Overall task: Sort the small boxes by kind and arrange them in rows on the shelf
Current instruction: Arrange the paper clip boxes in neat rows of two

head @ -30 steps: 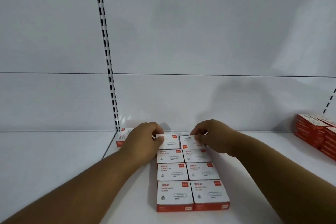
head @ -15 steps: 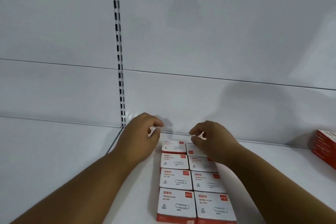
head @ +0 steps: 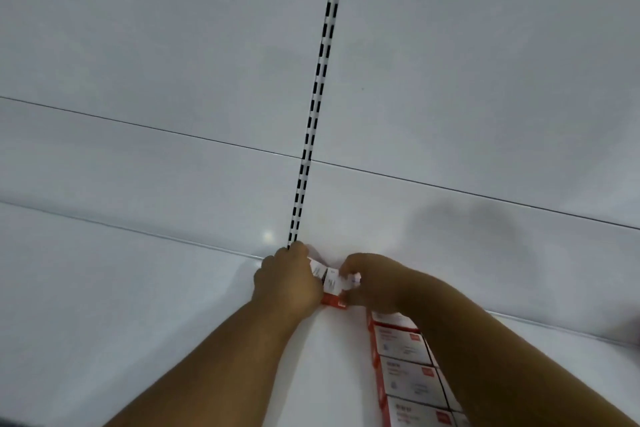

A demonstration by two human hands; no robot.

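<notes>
Two hands met over one small box [head: 331, 284] at the far end of the white shelf [head: 138, 305], close to where it joined the back panel [head: 450, 80]. The left hand [head: 287, 282] curled round the box's left side, fingers bent over its top edge, and the right hand [head: 372, 282] pinched its right side with curled fingertips, so both hands held the same box between them. That box was white with a red band along its lower edge, and it stood tilted, its printed face turned up toward the camera. Whether its red bottom edge touched the shelf could not be told.

Just right of and nearer than the held box, a row of paper clip boxes [head: 403, 371] ran from far to near along the shelf, white tops with small red marks and red sides, each touching the next. A second row lay beside it on the right, mostly hidden under the right forearm [head: 502, 364]. The left forearm [head: 214, 364] crossed the bare shelf from the near left.

Behind the hands a slotted upright [head: 320, 73] with paired black slots rose from the shelf along the back panel, meeting a thin horizontal seam partway up.
</notes>
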